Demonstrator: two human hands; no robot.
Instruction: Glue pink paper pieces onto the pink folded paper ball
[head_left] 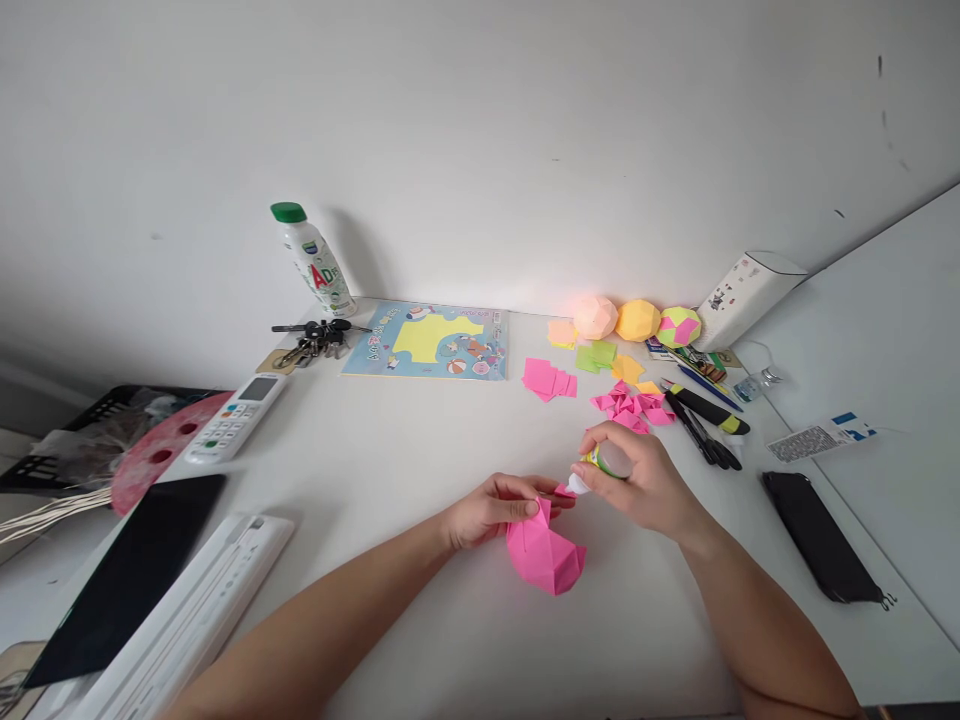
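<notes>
A pink folded-paper ball (546,555), partly built and faceted, is held near the table's front middle. My left hand (499,510) grips its upper edge between thumb and fingers. A small pink paper flap (564,491) lies over the left fingertips. My right hand (645,480) is closed round a small glue bottle (613,461), tilted so its white nozzle points down and left at the flap. The nozzle tip is at or very near the paper; I cannot tell whether it touches. Just beyond the right hand is a pile of folded pink paper pieces (628,405).
Finished paper balls (595,317) line the wall, near sticky-note stacks (547,378) and a blue paper pad (442,345). Pens and a cutter (709,408) lie right, beside a black pouch (821,535). A bottle (319,265), keys (319,338), remote (236,418) and tablet (131,570) are left.
</notes>
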